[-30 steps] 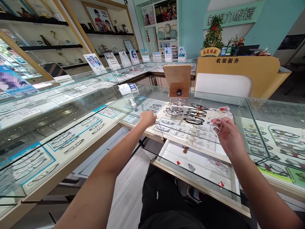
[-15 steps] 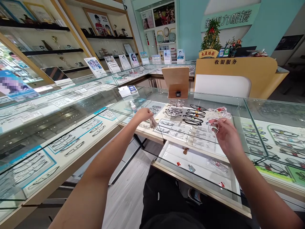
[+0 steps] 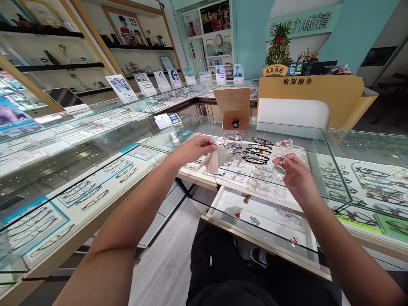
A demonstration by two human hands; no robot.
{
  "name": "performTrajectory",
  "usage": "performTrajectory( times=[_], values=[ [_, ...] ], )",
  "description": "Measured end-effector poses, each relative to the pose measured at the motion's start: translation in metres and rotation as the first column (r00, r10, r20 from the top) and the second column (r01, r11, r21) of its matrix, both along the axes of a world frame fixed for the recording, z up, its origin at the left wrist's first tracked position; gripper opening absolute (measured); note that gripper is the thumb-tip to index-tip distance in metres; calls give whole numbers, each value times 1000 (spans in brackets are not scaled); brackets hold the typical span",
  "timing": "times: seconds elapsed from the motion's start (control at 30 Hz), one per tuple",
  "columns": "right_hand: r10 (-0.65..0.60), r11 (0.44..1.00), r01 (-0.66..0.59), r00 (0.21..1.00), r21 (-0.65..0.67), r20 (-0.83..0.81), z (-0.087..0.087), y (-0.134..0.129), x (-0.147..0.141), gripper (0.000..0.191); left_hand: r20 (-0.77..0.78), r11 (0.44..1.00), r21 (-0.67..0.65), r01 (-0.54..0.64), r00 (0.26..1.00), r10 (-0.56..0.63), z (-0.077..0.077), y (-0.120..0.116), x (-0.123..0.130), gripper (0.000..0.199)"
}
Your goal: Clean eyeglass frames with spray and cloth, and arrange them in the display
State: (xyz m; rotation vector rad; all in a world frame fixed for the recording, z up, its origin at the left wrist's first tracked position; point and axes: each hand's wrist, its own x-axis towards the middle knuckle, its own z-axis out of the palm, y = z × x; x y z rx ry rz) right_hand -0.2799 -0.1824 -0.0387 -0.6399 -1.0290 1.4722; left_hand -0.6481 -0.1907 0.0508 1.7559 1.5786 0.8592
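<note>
My left hand [image 3: 194, 150] pinches a beige lens cloth [image 3: 216, 161], which hangs loose below my fingers. My right hand [image 3: 298, 178] grips a pair of clear-framed glasses [image 3: 279, 168] by one side, with the lens tilted towards the cloth. The two are a short way apart above a cream display pad [image 3: 236, 178]. Several black glasses frames [image 3: 256, 153] lie in rows on that pad, just beyond my right hand. A clear plastic bag [image 3: 287, 145] with red bits in it lies near them.
Glass display counters [image 3: 73, 144] holding rows of frames run along the left and right. A small spray bottle [image 3: 175, 139] stands at the left of the pad. Below the hands sits an open drawer [image 3: 255, 216] with small items. A wooden tablet stand [image 3: 232, 108] and a cashier desk [image 3: 309, 97] stand beyond.
My left hand has lifted from the pad with the cloth, which now hangs wider and nearer my right hand. The glasses stay in my right hand, and the view has tilted slightly.
</note>
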Motion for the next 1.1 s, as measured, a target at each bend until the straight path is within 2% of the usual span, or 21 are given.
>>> performTrajectory(
  times=[0.1,0.23,0.43,0.5,0.57,0.7,0.83,0.97,1.1],
  values=[
    [41,999,-42,999,19,28,4,-6,0,25,113,992,-15,124,986,-122,1,-7,31,47],
    [184,982,-184,983,30,24,6,-13,2,25,208,967,-60,249,950,-232,-9,-11,72,49],
    [431,896,-433,901,97,48,12,-20,6,30,351,902,-180,392,882,-313,-24,-11,113,54],
    [481,866,-485,874,122,60,12,-20,6,30,385,893,-202,403,871,-306,-28,-8,119,56],
    [494,858,-497,867,126,59,10,-20,5,28,401,902,-205,381,873,-277,-34,-5,122,58],
    [451,883,-454,891,121,50,5,-17,4,25,431,939,-137,315,873,-229,-49,-3,124,59],
    [386,915,-389,921,112,45,5,-15,3,29,510,945,-69,319,826,-241,-61,-7,122,59],
    [362,927,-365,931,91,42,5,-13,3,30,519,939,-39,342,810,-273,-67,-16,118,49],
    [362,925,-365,931,109,47,3,-11,3,27,474,948,-77,310,848,-239,-69,-24,118,36]
  ],
)
